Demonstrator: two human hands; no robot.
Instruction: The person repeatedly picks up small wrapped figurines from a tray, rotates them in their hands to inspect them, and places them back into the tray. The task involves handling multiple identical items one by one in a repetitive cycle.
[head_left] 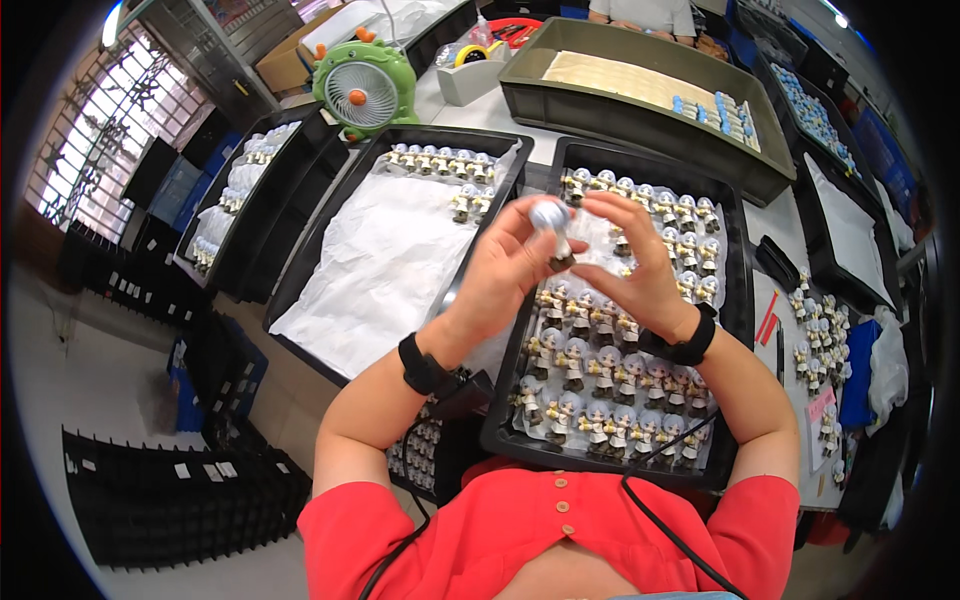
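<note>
Both hands, left hand (500, 270) and right hand (640, 265), pinch one small glossy figurine (553, 228) with a round grey head above a black plastic tray (735, 300) of matching figurines.

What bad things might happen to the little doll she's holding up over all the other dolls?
1. The small figurine is pinched between the left hand and right hand above the black tray; if it slips, it may knock over the standing figurines below.
2. The dangling black cable crosses the tray's front rows and might snag some.
</note>
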